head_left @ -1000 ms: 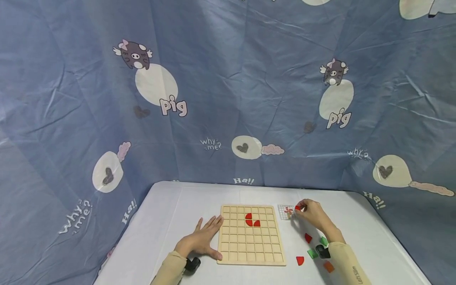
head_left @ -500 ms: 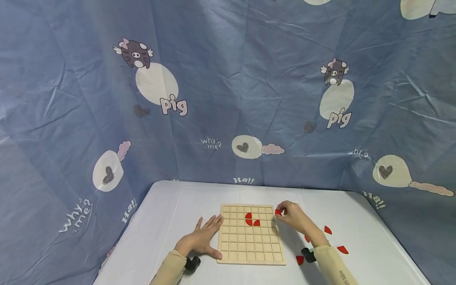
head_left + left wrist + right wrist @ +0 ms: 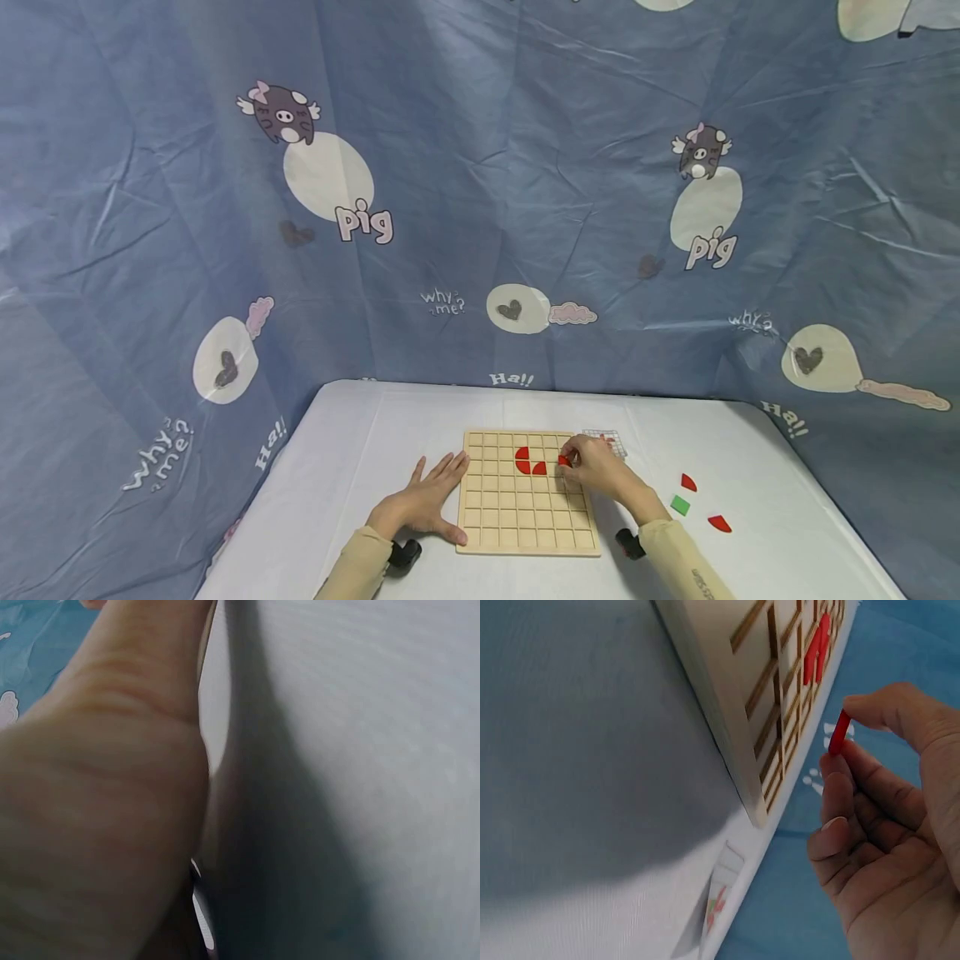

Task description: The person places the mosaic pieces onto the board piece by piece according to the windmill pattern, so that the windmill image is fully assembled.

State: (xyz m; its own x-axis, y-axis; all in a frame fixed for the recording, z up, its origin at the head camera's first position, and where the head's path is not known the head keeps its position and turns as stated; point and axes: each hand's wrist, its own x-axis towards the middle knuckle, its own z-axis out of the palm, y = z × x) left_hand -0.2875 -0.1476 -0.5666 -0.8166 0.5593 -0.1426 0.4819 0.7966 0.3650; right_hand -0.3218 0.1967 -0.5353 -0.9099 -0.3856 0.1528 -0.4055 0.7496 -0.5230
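Note:
A wooden grid board (image 3: 491, 525) lies on the white table, with red quarter-circle pieces (image 3: 522, 467) set in several of its upper cells. My left hand (image 3: 425, 505) rests spread at the board's left edge, fingertips at the upper side and thumb at the lower corner. Over the board's upper right cells, my right hand (image 3: 600, 468) pinches a red quarter-circle piece (image 3: 840, 733) between thumb and index finger. In the right wrist view that piece is held edge-on, apart from the grid. The left wrist view shows mostly the left hand's side (image 3: 112, 772) and its shadow.
A small pattern card (image 3: 613, 442) with a printed grid lies beyond the right hand, partly covered by it. Loose red pieces (image 3: 719, 523) and a green square (image 3: 680, 505) lie on the table at right. A blue printed curtain (image 3: 465, 208) surrounds the table.
My right hand has moved left from above the pattern card to over the board, carrying the red piece. Loose pieces and the card show again where the arm passed. My left hand stays put.

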